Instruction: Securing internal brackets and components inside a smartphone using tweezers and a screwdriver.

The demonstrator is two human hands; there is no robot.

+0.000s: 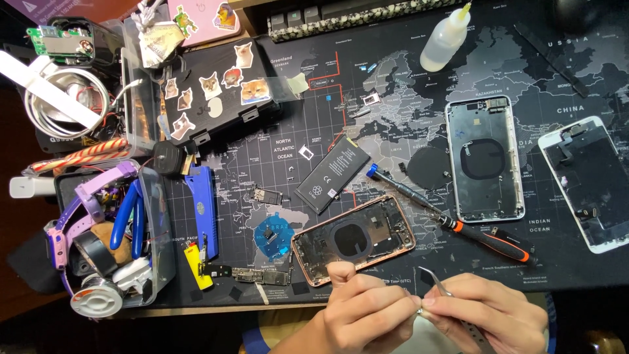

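dark world-map mat (314, 131) covered in phone repair parts.
at bottom centre, left hand (363, 318) and right hand (485, 311) press together, right pinching tweezers (436, 282) by the rose-gold phone housing (354, 239), kept close for reach.

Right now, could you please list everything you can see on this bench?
Phone housing: one, copper-rimmed, near the hands.
Second housing: one, silver, right of centre.
Screen assembly: one, white-framed, far right.
Battery: one, black, centre.
Screwdriver: one, black and orange, between the housings.
Squeeze bottle: one, clear, top.
Case with cat stickers: one, black, upper left.
Lighter: one, yellow, lower left.
Tweezers: one, metal, in right hand.
Left hand: pinching something too small to identify.
Right hand: holding tweezers.
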